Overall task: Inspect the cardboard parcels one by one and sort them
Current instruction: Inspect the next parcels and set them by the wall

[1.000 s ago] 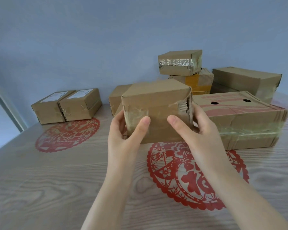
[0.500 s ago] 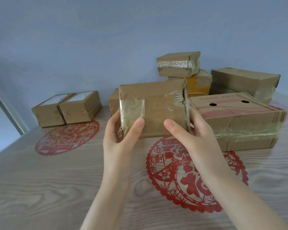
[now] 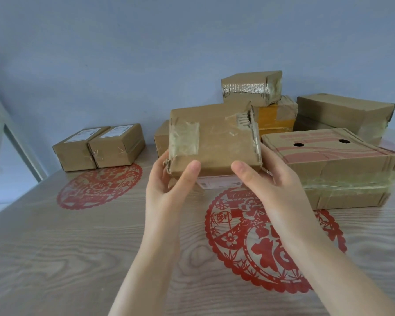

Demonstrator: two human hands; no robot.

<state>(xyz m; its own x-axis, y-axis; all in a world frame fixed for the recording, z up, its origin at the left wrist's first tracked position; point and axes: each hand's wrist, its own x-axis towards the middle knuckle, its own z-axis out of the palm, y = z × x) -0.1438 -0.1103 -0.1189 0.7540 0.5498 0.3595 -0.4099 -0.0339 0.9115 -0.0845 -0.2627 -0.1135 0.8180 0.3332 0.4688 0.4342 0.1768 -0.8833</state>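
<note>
- Wood-look table [image 3: 55, 258] was the biggest thing. The parcel was held up above its middle, not touching the top.
- On the right lay a wide flat box [image 3: 328, 160] with two round holes, just beside the right hand. Behind it, a pile [image 3: 340, 115] of more boxes stood by the wall. I think those were not sorted yet.
- The parcel [image 3: 214, 142] in hand was tipped, with its taped face toward the camera. To check it well, it should be turned slowly so every side gets a look.
- Two small boxes [image 3: 98, 147] sat side by side, touching, on the left and well apart from the pile. That may have been the spot for sorted ones, but I could not be sure.
- The left hand [image 3: 167, 190] held the lower left corner. Its thumb pressed flat on the front, and its other fingers were behind the parcel, where I could not see them.
- The right hand [image 3: 274, 185] held the lower right corner the same way, with its thumb on the front and its fingers curled round the side, mostly hidden.
- A tear [image 3: 246, 120] at the top right corner showed wavy card inside. It would be best to keep fingers off it and not squeeze hard, or it might rip more.
- A white label [image 3: 217, 182] peeked out under the bottom edge. Turning that side up would probably help to read it.
</note>
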